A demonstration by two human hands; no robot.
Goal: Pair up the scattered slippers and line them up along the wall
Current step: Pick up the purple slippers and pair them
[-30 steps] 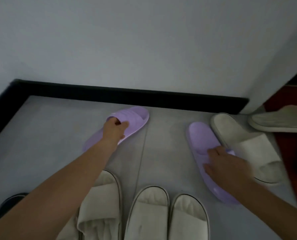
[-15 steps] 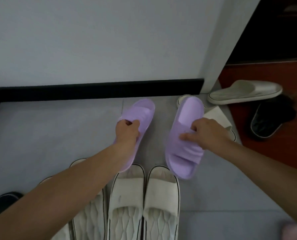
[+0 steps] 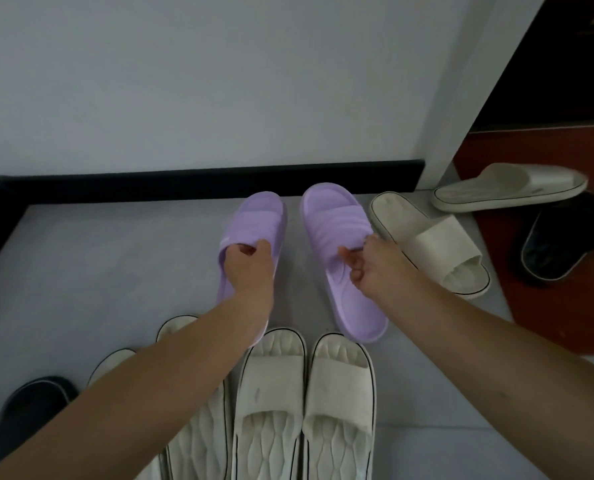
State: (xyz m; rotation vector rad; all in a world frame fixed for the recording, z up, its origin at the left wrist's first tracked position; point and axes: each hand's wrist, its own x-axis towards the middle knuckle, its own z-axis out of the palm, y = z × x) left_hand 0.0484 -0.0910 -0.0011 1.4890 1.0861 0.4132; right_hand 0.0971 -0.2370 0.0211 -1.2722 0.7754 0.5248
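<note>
Both purple slippers have swung round since a second ago, and their long axes now run toes-first toward the black baseboard (image 3: 198,183), side by side and just short of it. The left hand (image 3: 250,268) pinches the left purple slipper (image 3: 259,220) by its strap, and the right hand (image 3: 375,268) is closed on the strap of the right purple slipper (image 3: 333,220), so each slipper lies straight ahead of its own grip for a short push toward the baseboard.

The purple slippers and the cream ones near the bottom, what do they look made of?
The purple slippers look like moulded foam or soft rubber: matte, seamless, with ribbed straps. The cream slippers seem similar, matte with wavy embossed footbeds and dark-edged soles. The exact material is not certain.
</note>
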